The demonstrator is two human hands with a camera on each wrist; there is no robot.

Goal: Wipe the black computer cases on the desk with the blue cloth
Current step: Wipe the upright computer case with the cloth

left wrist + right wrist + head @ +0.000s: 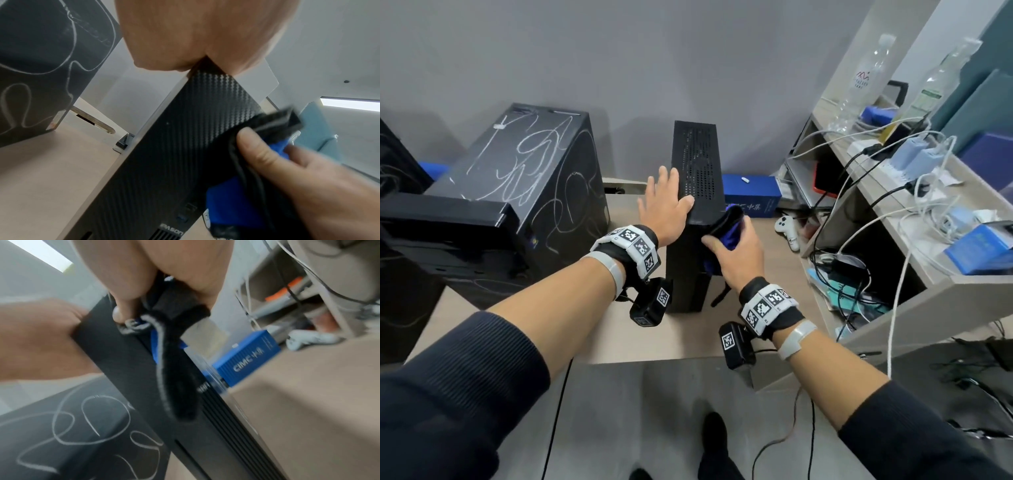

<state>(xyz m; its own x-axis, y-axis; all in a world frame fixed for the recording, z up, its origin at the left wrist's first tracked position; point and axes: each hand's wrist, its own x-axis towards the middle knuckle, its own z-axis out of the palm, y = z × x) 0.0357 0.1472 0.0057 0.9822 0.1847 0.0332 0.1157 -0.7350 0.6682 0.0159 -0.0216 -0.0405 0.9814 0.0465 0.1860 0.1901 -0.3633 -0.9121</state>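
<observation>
- Left hand (666,205): centre of the head view, fingers straight and spread, palm flat against the top front corner of the slim black computer case (697,192); judged to brace the narrow upright tower so it does not tip under wiping pressure.
- Right hand (736,255): just right of centre, fingers curled round the bunched blue cloth (729,229), which it presses to the case's upper right front edge. The cloth's dark outer face shows, with blue in the folds.
- Step in hand, as judged: wiping the slim case's front and right side.
- Large black computer case (530,171): left of centre, covered in white scribble marks, so apparently not yet wiped; a third dark case sits at the far left edge.
- Worktop (654,335): pale wood-grain laminate against a plain grey wall.
- Right of frame: a blue box (751,200) behind the slim case, a white game controller (787,229), and a shelf unit (962,192) carrying cables, chargers and clear plastic bottles.
</observation>
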